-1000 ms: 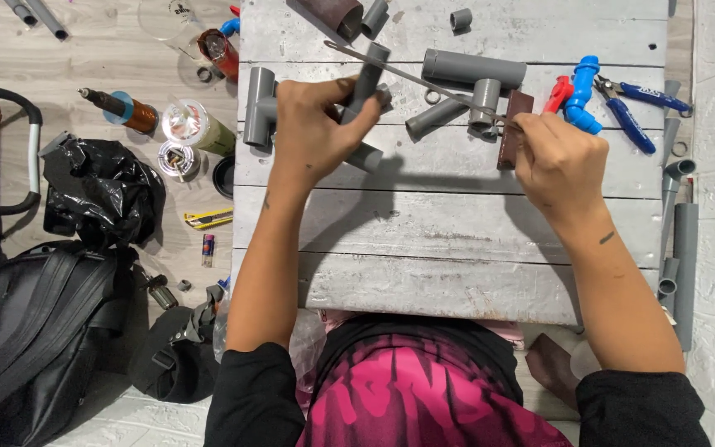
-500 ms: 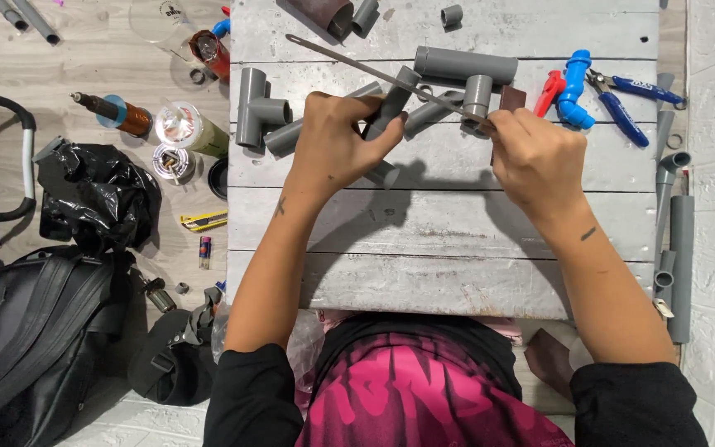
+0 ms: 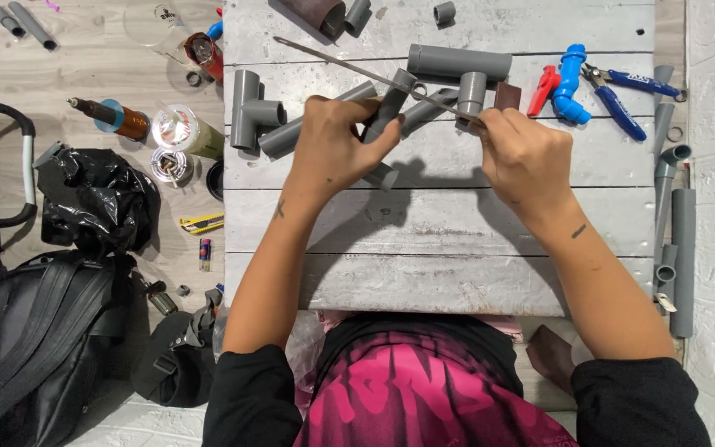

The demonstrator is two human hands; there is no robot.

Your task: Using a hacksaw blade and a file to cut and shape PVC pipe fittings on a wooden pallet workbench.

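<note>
While the person's pink and black shirt fills the near edge of the view, both forearms reach out over a work board of pale, scuffed planks. The left hand is clamped around a short grey plastic pipe, pinning it at a slant with one end pressed to the wood. The right hand is pinched shut on the near end of a thin, flat metal blade, which lies across the top of that pipe and runs away up and left.

Because the pipe is round and smooth, it could roll or twist under the blade if the left grip slackens. The blade is bare and narrow; it could skid off the curved wall toward the left fingers, which sit just beside the crossing point. Being so thin, it might also bend or bind if pushed at a tilt.

Farther out lie a matt grey tee fitting, a thicker grey tube with a branch, a glossy blue valve with a red handle, and blue-handled pliers.
</note>
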